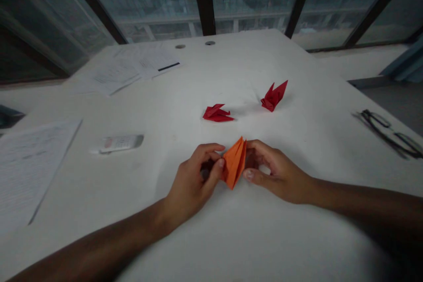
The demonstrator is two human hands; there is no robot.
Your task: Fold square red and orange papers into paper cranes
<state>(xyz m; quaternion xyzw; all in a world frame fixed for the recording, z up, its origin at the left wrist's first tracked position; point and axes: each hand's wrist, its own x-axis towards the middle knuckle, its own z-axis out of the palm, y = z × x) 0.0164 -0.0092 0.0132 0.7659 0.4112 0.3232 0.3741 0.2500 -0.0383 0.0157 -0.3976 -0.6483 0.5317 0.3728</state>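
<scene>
Fingers (218, 166) of the left hand (190, 178) pinched the left edge of an orange folded paper (234, 165), thumb on the near face and the forefinger's tip free above. Those of the right hand (284, 172) were parted and curved around the opposite edge, forefinger by the upper points, thumb by the lower side; whether either pressed on the paper could not be told. The piece stood tilted between the two hands, over the near middle of the table (205, 255), points up and narrow tip down (contact of that tip with the surface not resolved). Handling, by judgement: very light, stiff along the layered creases, softer at the loose flaps, little tendency to slip, easily crushed or torn. Best hold appeared to be a gentle pinch on the side edges, clear of the thin points. Both palms faced inward, wrists low; the left forearm (112, 240) came in from the lower left, the right forearm (357, 196) from the right side. Just beyond lay a red folded piece (216, 113), with a second red piece (275, 97) farther off to the right. Farther out: a white tube (120, 142) and printed sheets (29, 172) on the left, eyeglasses (390, 130) near the right edge.
</scene>
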